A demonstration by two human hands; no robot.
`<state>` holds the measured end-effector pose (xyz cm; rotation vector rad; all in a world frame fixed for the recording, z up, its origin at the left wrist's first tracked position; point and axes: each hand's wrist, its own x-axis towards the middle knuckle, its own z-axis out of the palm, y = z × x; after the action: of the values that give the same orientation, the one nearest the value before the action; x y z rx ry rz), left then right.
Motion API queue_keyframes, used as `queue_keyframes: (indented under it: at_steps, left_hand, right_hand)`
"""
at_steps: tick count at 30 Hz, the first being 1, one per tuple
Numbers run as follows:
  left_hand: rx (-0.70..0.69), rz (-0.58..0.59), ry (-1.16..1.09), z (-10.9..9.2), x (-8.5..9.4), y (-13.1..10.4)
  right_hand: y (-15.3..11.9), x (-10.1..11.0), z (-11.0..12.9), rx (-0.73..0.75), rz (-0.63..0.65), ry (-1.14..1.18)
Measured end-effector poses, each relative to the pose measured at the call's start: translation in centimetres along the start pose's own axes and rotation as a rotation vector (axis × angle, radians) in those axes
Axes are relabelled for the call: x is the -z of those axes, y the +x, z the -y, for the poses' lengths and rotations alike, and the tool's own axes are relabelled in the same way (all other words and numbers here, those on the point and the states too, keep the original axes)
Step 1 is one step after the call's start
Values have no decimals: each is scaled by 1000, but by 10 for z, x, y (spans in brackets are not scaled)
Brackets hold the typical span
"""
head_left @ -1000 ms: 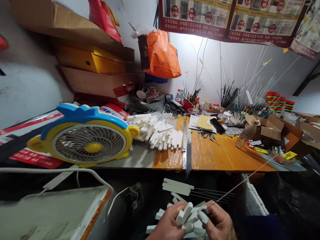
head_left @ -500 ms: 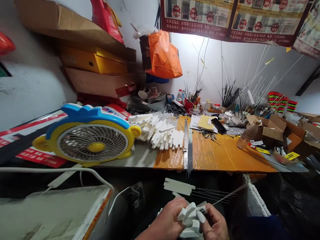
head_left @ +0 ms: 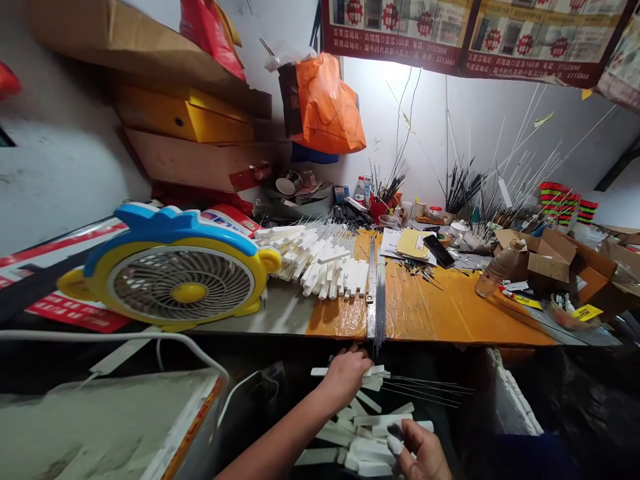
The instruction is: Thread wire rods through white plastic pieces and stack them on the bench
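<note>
My left hand (head_left: 346, 375) reaches forward, its fingers curled over a white strip (head_left: 319, 372) that pokes out to its left. Under and beside it lie more white strips (head_left: 373, 381) with thin wires (head_left: 425, 389) running right. My right hand (head_left: 425, 452) is lower, with a white cover on the thumb tip and a dark one on a fingertip. Thumb and finger stand apart, with nothing visible between them. Just left of this hand is a loose pile of white strips (head_left: 367, 453). The left fingertips are partly hidden.
On the orange-topped table (head_left: 460, 307) lie a heap of wired white strips (head_left: 325, 263), a metal ruler (head_left: 371, 287) and a bundle of dark wires (head_left: 381, 300). A blue and yellow fan (head_left: 187, 293) stands left. A plastic bottle (head_left: 495, 270) and cardboard boxes (head_left: 550, 257) stand right.
My left hand has left the white pieces held near my right hand and moved forward to the wired strips. My right hand has opened and no longer pinches a wired piece.
</note>
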<state>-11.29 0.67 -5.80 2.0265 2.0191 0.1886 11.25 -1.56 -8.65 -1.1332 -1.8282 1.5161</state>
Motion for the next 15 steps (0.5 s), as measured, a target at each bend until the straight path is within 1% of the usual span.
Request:
queue_keyframes:
  at_steps: [2,4,6,9,12,13,15]
  left_hand:
    - [-3,1,2,0,3,-4]
    - [-4,-1,-10,-1,8,-10]
    - [7,-7,-37,-3,15,-19]
    - [50,-21,-113,-4,21,-38]
    - [95,-24,-215,-4,21,-59]
    - [100,-34,-297,-4,19,-65]
    - [87,-90,-579,-4,15,-75]
  right_hand:
    - [1,5,9,7,16,-9]
    - [9,13,22,4,-8,22]
    - [26,21,37,-14,-78,80]
    - [61,26,55,-83,-163,160]
    - [92,17,65,-168,-131,236]
    - [98,10,67,-199,-104,267]
    - [103,-5,70,-265,-46,340]
